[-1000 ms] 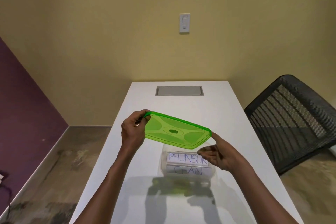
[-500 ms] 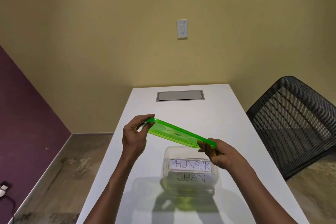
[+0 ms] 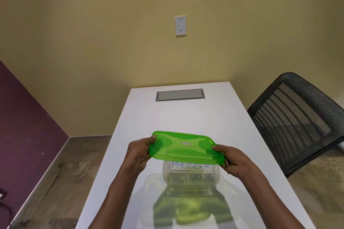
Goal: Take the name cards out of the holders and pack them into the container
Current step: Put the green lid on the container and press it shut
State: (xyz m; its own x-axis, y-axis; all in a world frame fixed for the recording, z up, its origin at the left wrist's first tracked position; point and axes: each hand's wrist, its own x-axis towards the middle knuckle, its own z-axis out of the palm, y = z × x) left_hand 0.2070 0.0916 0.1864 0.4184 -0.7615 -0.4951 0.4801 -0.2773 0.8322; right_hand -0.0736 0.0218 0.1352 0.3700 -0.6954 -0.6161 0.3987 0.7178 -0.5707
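Above the clear container [image 3: 191, 174] on the white table [image 3: 232, 117], where two name cards [image 3: 191, 172] already lie, left hand [image 3: 138, 151] and right hand [image 3: 232, 161] grip the green lid [image 3: 184, 145], not yet seated

A long white table [image 3: 232, 126] runs away from the camera to the yellow wall, its glossy top mirroring a green tint near the front edge. A grey rectangular cable hatch [image 3: 180, 95] is set flush into the far end. On the near part stands a clear plastic container [image 3: 216, 174], and through its wall two white name cards show, one lettered PHUNSUK [image 3: 191, 165] and the other CHAN [image 3: 191, 178] just in front of it.
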